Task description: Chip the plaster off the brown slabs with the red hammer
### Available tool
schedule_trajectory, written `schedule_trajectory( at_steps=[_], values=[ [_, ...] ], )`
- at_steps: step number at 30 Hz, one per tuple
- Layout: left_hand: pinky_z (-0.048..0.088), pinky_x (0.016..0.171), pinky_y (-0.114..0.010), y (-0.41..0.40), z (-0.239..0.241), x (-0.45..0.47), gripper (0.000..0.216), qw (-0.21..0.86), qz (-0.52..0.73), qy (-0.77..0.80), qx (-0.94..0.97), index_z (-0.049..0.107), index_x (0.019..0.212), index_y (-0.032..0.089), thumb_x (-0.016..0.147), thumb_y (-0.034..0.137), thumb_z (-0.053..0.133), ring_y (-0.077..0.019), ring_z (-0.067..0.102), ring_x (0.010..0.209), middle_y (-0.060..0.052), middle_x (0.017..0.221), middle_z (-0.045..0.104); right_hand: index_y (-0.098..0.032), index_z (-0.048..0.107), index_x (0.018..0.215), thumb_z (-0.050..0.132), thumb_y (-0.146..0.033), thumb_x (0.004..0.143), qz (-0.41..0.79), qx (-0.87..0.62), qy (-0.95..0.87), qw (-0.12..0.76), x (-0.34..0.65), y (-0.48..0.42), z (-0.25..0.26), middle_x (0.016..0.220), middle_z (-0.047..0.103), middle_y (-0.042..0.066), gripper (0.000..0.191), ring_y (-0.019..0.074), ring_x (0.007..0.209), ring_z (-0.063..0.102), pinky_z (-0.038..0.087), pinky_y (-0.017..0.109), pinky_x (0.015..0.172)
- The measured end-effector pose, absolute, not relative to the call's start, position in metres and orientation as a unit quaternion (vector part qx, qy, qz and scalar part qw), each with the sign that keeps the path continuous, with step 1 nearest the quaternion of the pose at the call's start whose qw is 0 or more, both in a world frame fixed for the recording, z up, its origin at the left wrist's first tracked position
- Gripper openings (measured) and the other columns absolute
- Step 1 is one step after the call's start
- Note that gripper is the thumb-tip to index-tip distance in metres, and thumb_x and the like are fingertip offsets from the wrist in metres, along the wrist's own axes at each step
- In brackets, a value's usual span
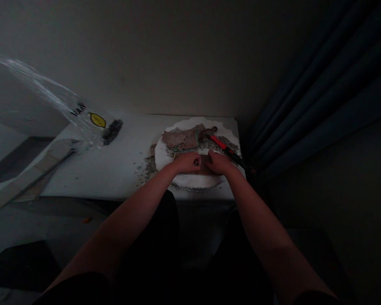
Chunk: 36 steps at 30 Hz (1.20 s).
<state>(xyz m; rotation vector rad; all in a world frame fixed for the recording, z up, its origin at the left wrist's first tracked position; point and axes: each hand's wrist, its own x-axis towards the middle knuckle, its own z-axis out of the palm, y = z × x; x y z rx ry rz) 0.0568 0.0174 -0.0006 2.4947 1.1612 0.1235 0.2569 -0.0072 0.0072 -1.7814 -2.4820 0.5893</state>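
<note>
My left hand is closed at the near part of a white round mat, a small dark spot showing between its curled fingers; what it holds I cannot make out. Facing it, my right hand has bent fingers pressed on a brown flat piece lying between the two hands. Just beyond them is a rough, pinkish-brown slab with bits of green at its edges. A hammer with a red and black handle lies right of the slab, across small grey chips.
On the left of the white table, a clear plastic bag with a yellow lemon print holds dark bits. Strips of cardboard lie beside it. Blue curtains hang at the right, and a wall stands behind. The room is dim.
</note>
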Motion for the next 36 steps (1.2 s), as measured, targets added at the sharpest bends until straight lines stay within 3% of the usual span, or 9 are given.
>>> schedule_trajectory(
  at_steps=[11,21,36],
  values=[
    [0.043,0.067,-0.029,0.014,0.005,0.069,0.017,0.175,0.028,0.437,0.882,0.069,0.083,0.019,0.07,0.028,0.062,-0.0184,0.061,0.078,-0.004,0.092,0.07,-0.017,0.049,0.124,0.052,-0.04,0.097,0.184,-0.572,-0.799,0.011,0.257,-0.007,0.006,0.125,0.068,0.019,0.036,0.0298,0.108,0.065,0.045,0.034,0.079],
    [0.046,0.069,-0.025,0.028,-0.002,0.062,0.022,0.299,0.044,0.433,0.849,0.073,0.087,0.017,0.068,0.022,0.063,-0.0152,0.064,0.075,-0.001,0.081,0.072,-0.018,0.049,0.125,0.054,-0.04,0.097,0.188,-0.573,-0.798,0.015,0.257,-0.006,0.005,0.125,0.068,0.018,0.036,0.0291,0.11,0.065,0.045,0.032,0.078],
    [0.04,0.062,-0.026,0.022,0.01,0.072,0.009,0.244,0.002,0.443,0.863,0.069,0.075,0.019,0.067,0.022,0.065,-0.0151,0.06,0.07,-0.001,0.076,0.069,-0.017,0.049,0.123,0.053,-0.039,0.098,0.186,-0.573,-0.798,0.01,0.256,-0.006,0.006,0.125,0.068,0.019,0.034,0.0293,0.107,0.065,0.045,0.033,0.078]
  ],
)
